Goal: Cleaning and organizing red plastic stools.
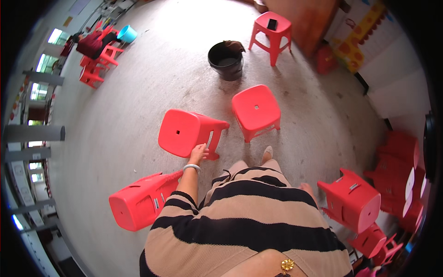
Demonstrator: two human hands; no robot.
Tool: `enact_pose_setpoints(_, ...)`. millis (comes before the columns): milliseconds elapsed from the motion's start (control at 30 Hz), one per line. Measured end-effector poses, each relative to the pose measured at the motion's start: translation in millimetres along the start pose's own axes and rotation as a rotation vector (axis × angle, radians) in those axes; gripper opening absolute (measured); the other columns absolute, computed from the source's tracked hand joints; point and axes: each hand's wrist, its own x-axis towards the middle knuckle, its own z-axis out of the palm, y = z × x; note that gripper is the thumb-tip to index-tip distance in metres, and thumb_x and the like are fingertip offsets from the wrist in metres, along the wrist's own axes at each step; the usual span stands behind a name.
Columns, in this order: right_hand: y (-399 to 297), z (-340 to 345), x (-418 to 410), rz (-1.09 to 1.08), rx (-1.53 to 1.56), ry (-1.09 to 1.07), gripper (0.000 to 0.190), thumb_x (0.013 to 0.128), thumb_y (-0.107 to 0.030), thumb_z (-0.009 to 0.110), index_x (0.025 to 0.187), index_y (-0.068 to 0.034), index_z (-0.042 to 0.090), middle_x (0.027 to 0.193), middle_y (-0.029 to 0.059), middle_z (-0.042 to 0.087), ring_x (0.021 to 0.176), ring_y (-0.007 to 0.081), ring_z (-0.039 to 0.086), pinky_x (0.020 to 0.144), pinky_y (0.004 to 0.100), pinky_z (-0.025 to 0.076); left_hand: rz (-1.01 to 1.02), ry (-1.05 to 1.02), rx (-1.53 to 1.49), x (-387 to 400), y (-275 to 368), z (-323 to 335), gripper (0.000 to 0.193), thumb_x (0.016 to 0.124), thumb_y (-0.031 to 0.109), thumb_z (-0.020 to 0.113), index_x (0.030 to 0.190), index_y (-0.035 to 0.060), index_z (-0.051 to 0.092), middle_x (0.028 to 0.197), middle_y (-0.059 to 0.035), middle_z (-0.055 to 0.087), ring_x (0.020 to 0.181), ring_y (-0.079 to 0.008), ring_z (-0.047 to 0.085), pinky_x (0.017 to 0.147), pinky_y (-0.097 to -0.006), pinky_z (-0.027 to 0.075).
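My left hand (pixel 199 153), with a pale bangle (pixel 192 167) at the wrist, is at the side of a red plastic stool (pixel 180 130). Its fingers are loosely curled; whether they grip the stool or only pass in front of it I cannot tell. My right hand (pixel 306 188) hangs low by my hip, mostly hidden by my striped top (pixel 256 204). Ahead of my feet stands another red stool (pixel 256 106) with a square hole in its seat. A stack of red stools (pixel 138 202) stands beside my left arm.
Beyond the stools is a black bucket (pixel 226 62) with a brown cloth (pixel 235 45) over its rim. A farther red stool (pixel 273 26) carries a dark phone-like object (pixel 272 24). Stacked stools (pixel 360 200) stand at right. A seated person (pixel 91 45) is near a blue bucket (pixel 127 34).
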Motion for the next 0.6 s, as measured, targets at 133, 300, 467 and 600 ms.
enact_pose_setpoints(133,-65,-67,61,0.056,0.079,0.002,0.034,0.098,-0.034,0.053,0.124,-0.012,0.058,0.096,0.0039,0.066,0.077,0.0163,0.065,0.059,0.0346,0.050,-0.130,0.039,-0.076,-23,-48,12,0.046,0.095,0.047,0.059,0.126,0.0131,0.058,0.101,-0.0042,0.069,0.080,-0.0145,0.064,0.068,-0.0321,0.051)
enact_pose_setpoints(300,-167,-128,91,-0.038,-0.075,0.033,0.036,0.097,-0.035,0.054,0.128,-0.015,0.055,0.103,0.0038,0.066,0.083,0.0166,0.063,0.071,0.0377,0.052,-0.504,0.186,-0.242,-67,-154,10,0.043,0.098,0.047,0.054,0.123,0.0127,0.059,0.099,-0.0054,0.069,0.075,-0.0182,0.065,0.062,-0.0381,0.052)
enact_pose_setpoints(467,-213,-144,122,-0.046,-0.164,0.104,0.035,0.097,-0.036,0.054,0.126,-0.015,0.057,0.100,0.0043,0.067,0.082,0.0168,0.064,0.071,0.0381,0.052,-0.726,0.137,-0.191,-90,-184,14,0.044,0.098,0.047,0.053,0.124,0.0127,0.057,0.105,-0.0084,0.069,0.086,-0.0245,0.068,0.067,-0.0423,0.054)
enact_pose_setpoints(600,-243,-112,126,0.017,-0.295,0.061,0.033,0.098,-0.036,0.053,0.122,-0.014,0.060,0.098,0.0044,0.067,0.079,0.0163,0.064,0.069,0.0375,0.052,-0.638,0.165,-0.343,-46,-152,13,0.046,0.097,0.047,0.055,0.126,0.0123,0.055,0.116,-0.0107,0.065,0.092,-0.0266,0.067,0.072,-0.0429,0.054)
